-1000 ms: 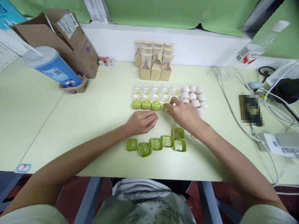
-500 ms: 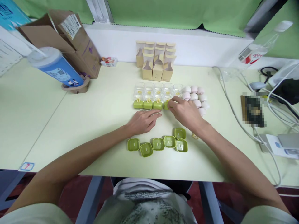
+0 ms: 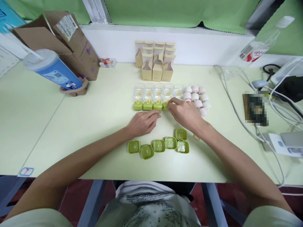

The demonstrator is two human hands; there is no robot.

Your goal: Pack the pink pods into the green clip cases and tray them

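My right hand (image 3: pixel 186 114) pinches a small green piece (image 3: pixel 165 106) and holds it at the right end of a row of three green pieces with yellow tabs (image 3: pixel 148 105). My left hand (image 3: pixel 143 122) rests palm down on the pale green table (image 3: pixel 78 119) just in front of that row, its fingers loosely curled with nothing visible in them. Behind the row stand clear plastic cups (image 3: pixel 158 90) with yellow bits inside. Several pink-white round caps (image 3: pixel 198 97) lie to the right of my right hand. Several open green square lids (image 3: pixel 159 145) lie between my forearms.
Tan cardboard boxes (image 3: pixel 155 61) are stacked by the back wall. A blue tube (image 3: pixel 50 69) on a stand and a brown carton (image 3: pixel 61 37) sit at the back left. Cables (image 3: pixel 239 116), a plastic bottle (image 3: pixel 258 47) and devices fill the right side.
My right hand has moved left with the green piece, bringing it against the right end of the green row. My left hand has stayed put.
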